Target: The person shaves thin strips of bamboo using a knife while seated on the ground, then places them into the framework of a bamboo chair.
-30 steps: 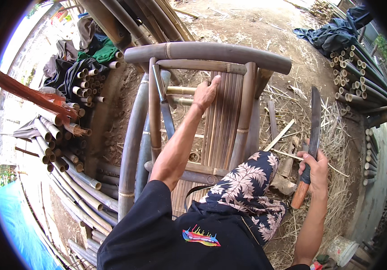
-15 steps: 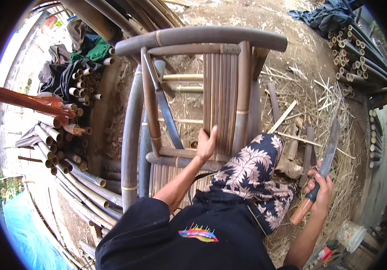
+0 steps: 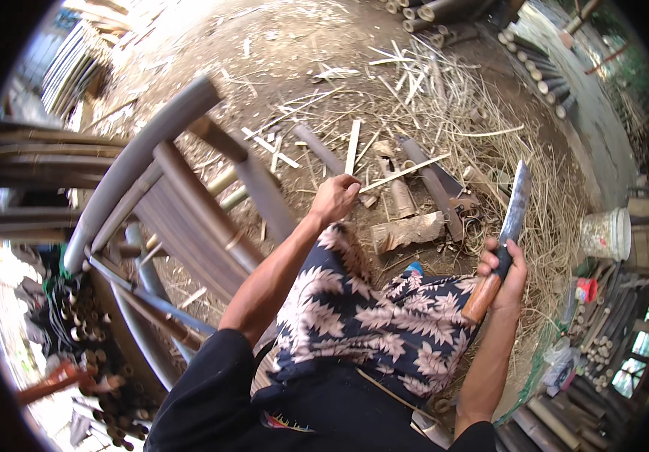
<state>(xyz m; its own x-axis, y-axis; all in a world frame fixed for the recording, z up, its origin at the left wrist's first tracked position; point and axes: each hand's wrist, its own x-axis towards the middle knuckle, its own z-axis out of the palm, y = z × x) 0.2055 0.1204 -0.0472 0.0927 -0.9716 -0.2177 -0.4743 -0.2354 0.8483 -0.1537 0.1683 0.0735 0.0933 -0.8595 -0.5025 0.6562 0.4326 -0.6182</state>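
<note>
right hand [image 3: 502,273] wrapped tight around the wooden handle of a big knife [image 3: 499,242], blade pointing up and away over the straw-strewn ground [image 3: 445,90]. left hand [image 3: 333,199] stretched forward past the knee, fingers curled closed onto a thin pale bamboo strip [image 3: 404,173] lying slantwise among the offcuts; grip looks pinched, though exact contact partly hidden by the knuckles. floral-patterned shorts [image 3: 385,324] filling the lower middle, dark shirt below. to the left, a bamboo chair frame [image 3: 159,181] tipped at an angle, thick grey top rail over brown slats, well apart from the knife. just ahead of the knee, a short chunk of wood [image 3: 407,230] and several dark split bamboo pieces [image 3: 434,181] on the dirt. far right, a pale plastic bucket [image 3: 605,233], with stacked bamboo poles [image 3: 603,346] below it. at lower left, a bundle of cut bamboo tubes [image 3: 87,331] seen end-on beside the chair.
</note>
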